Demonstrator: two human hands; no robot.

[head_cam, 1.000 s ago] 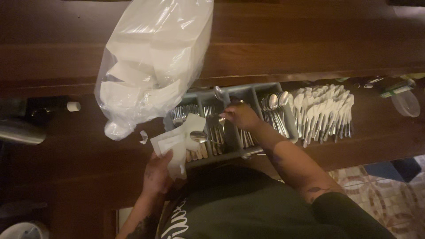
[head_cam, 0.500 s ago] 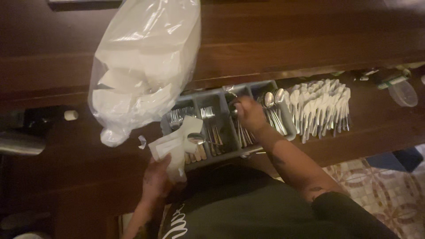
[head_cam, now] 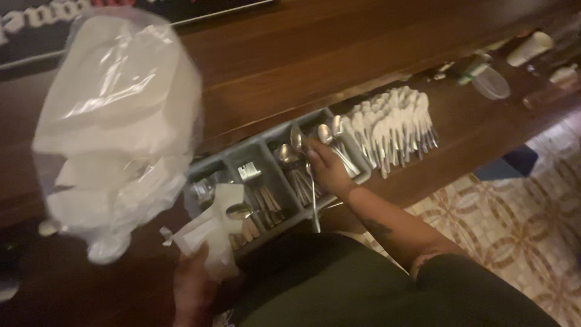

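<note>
My left hand (head_cam: pixel 192 280) holds a folded white napkin (head_cam: pixel 210 235) with a metal spoon (head_cam: pixel 239 211) lying on it, in front of the grey cutlery tray (head_cam: pixel 261 148). My right hand (head_cam: pixel 327 168) is over the tray's right compartments and grips a long metal spoon (head_cam: pixel 306 175), bowl up, handle pointing down toward me. The tray's sections hold forks, knives and several spoons.
A large clear plastic bag of white napkins (head_cam: pixel 115 127) stands at the left on the dark wooden counter (head_cam: pixel 315 48). A row of white plastic spoons (head_cam: pixel 393 124) lies right of the tray. A clear lid (head_cam: pixel 491 83) and a cup (head_cam: pixel 530 48) sit far right. Patterned floor tiles (head_cam: pixel 514 206) lie below.
The view has swung left and tilted. My right hand has moved from the middle of the tray to its right compartments and lifted a spoon. The left hand keeps the napkin.
</note>
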